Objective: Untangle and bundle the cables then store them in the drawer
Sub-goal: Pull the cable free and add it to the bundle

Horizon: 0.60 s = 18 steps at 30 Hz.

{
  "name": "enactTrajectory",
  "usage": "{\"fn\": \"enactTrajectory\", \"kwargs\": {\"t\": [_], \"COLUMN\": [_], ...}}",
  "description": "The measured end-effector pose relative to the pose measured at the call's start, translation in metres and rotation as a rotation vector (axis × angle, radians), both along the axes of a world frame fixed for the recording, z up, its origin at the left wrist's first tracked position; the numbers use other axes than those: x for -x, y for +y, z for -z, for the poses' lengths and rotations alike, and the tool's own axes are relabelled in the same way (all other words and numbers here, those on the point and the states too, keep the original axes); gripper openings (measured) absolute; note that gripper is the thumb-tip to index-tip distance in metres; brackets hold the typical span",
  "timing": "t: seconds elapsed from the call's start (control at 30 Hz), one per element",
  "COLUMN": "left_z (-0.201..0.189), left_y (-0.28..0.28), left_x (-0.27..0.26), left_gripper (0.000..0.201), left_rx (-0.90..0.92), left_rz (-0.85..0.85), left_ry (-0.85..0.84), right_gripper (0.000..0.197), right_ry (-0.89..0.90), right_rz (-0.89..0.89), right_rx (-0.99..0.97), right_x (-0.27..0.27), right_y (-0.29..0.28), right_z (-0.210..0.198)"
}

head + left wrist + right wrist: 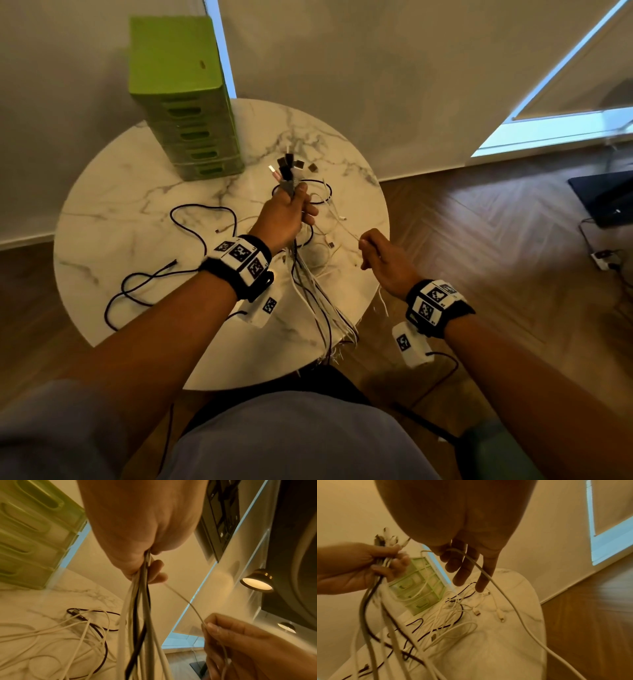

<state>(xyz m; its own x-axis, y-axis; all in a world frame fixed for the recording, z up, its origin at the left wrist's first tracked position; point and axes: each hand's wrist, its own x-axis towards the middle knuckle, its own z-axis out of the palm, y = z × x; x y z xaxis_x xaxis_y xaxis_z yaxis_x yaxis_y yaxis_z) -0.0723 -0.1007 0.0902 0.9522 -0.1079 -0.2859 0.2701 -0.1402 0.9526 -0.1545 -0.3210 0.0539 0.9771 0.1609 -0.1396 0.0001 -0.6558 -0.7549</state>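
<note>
Cable bundle [310, 291] is sitting in the left hand [286, 216], held upright above the table [113, 219]. Fingers are wrapping tight around it near the plug ends, so left is closed and gripping the bundle. Connectors [286, 168] are sticking up out of the fist, mix of black, grey and white. Rest of the bundle is hanging down past the wrist and trailing over the near table edge.

One thin white cable [187, 601] is running from the left fist across to the right hand [387, 260]. Right is pinching it btwn thumb and forefinger; in the right wrist view the other fingers [462, 572] are hanging fairly straight, w/ the cable passing over them and dropping off to the floor side. That cable is looking taut btwn the two hands.

Loose cables [191, 240] are still lying on the marble top: black ones looping on the left side, a tangle of white ones plus a dark one [452, 615] under the hands, a few plugs lying flat.

Green drawer unit [181, 99] is standing at the far left of the table, several stacked drawers, all looking closed.

Both wrists are wearing black bands w/ printed marker tags [239, 255]. Wood floor [496, 240] around the table.
</note>
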Motion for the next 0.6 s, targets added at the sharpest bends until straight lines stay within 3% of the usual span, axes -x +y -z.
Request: {"fn": "enactTrajectory", "kwargs": {"t": [0.07,0.23,0.37,0.43,0.5,0.6], "left_z": [-0.002,-0.018,-0.027,-0.032,-0.037,-0.045], "left_y": [0.008,0.025,0.03,0.032,0.032,0.03], "left_x": [-0.003,-0.005,0.002,0.008,0.013,0.025], "left_gripper": [0.035,0.037,0.038,0.038,0.037,0.037], "left_rx": [0.091,0.375,0.48,0.514,0.543,0.493], "left_rz": [-0.045,-0.042,-0.001,0.024,0.059,0.156], "left_ry": [0.024,0.068,0.097,0.116,0.15,0.115], "right_gripper": [0.02,0.028,0.038,0.069,0.093,0.089], "right_ry": [0.044,0.481,0.612,0.521,0.365,0.234], "right_rz": [0.004,-0.231,-0.353,-0.33,-0.24,-0.286], "right_rx": [0.023,0.443,0.604,0.563,0.399,0.088], "right_x": [0.003,0.035,0.04,0.027,0.009,-0.012], "right_y": [-0.014,-0.046,-0.032,-0.02,-0.003,0.047], "right_z": [0.007,0.033,0.008,-0.009,-0.025,-0.051]}}
